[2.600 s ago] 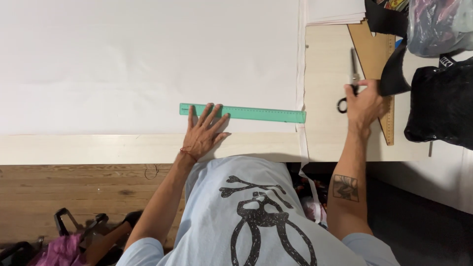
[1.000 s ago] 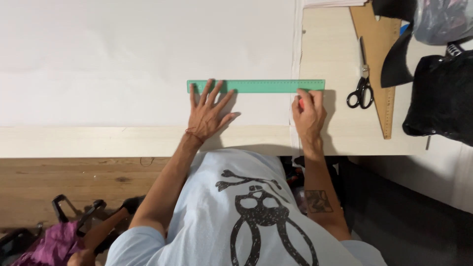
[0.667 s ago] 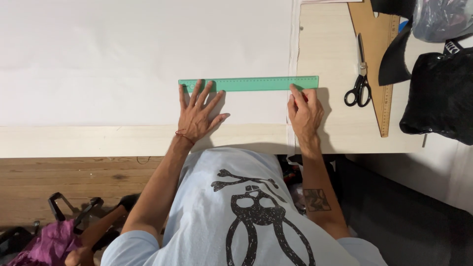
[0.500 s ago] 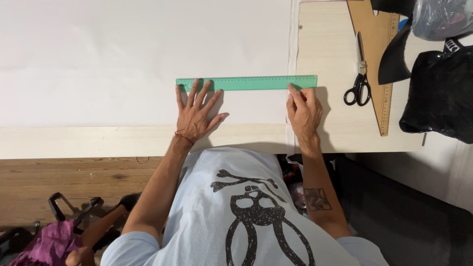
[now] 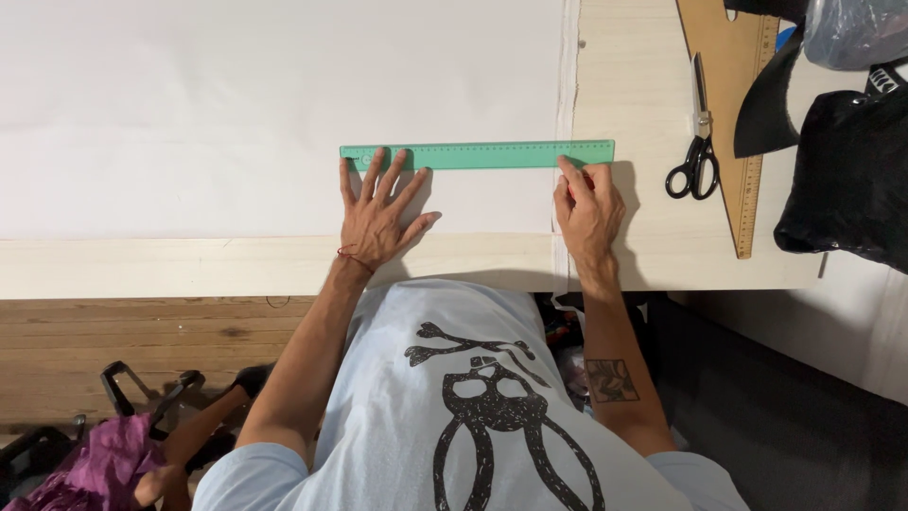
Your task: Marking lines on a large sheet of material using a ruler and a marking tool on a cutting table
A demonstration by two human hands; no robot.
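Black-handled scissors (image 5: 697, 151) and a wooden triangular set square (image 5: 738, 104) lie right on the pale wooden tabletop (image 5: 653, 85). The long green plastic ruler (image 5: 478, 154) runs left-right across white paper (image 5: 265, 104), left hand (image 5: 376, 208) flat, grip released; right hand (image 5: 588, 210) presses its right end.

Toward twelve o'clock, past the green ruler (image 5: 478, 154), the white sheet (image 5: 265, 95) lies flat and open. At two o'clock black-handled scissors (image 5: 697, 142), a wooden triangle (image 5: 742, 114) and black bags (image 5: 846, 180) crowd the desk (image 5: 643, 76).

Pale blue printed T-shirt, red wrist thread, forearm tattoo
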